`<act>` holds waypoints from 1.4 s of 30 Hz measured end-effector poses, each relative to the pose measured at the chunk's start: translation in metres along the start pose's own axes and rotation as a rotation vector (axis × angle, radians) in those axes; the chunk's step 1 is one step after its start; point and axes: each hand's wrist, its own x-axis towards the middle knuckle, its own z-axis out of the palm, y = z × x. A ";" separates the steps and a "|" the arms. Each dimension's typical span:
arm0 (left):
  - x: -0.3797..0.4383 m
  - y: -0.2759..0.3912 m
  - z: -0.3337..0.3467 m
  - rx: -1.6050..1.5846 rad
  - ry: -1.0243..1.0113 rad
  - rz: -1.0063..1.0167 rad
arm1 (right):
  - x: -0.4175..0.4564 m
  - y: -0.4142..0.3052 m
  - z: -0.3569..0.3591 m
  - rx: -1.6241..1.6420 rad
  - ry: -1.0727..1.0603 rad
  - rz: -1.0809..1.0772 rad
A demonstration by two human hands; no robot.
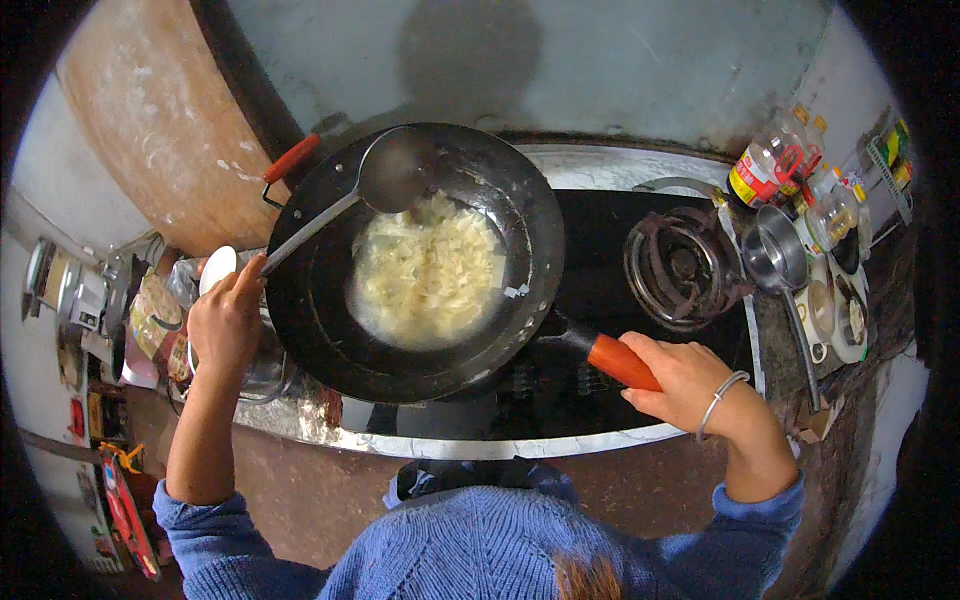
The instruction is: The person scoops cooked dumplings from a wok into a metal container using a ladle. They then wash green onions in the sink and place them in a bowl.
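Note:
A large black wok (322, 322) sits over the left side of a black glass cooktop (480, 416). Pale, chopped food (427, 270) lies in cloudy liquid at its bottom. My left hand (225, 315) grips the handle of a metal ladle (394, 169), whose round bowl hangs over the far part of the wok above the food. At the near right, my right hand (682, 379) is closed around the wok's orange-red handle (624, 363). The burner under the wok is hidden. A second handle (291, 159), red, is at the wok's far left side.
To the right is a bare gas burner (682, 259). Beside it lies a metal dipper (776, 251), with plastic bottles (761, 169) behind and a white condiment tray (847, 330) nearby. Bags and packets (157, 315) crowd the left counter.

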 end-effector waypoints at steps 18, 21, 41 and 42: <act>-0.035 0.031 -0.038 -0.586 -0.614 -0.354 | 0.000 0.002 -0.001 0.002 0.002 -0.038; -0.047 0.033 -0.047 -0.827 -0.696 -0.469 | 0.000 0.002 0.000 -0.011 0.012 -0.048; -0.061 0.038 -0.083 -1.112 -0.516 -0.672 | -0.005 0.006 0.006 -0.007 0.099 -0.109; -0.062 0.032 -0.084 -1.077 -0.503 -0.642 | -0.008 0.004 0.007 0.013 0.140 -0.116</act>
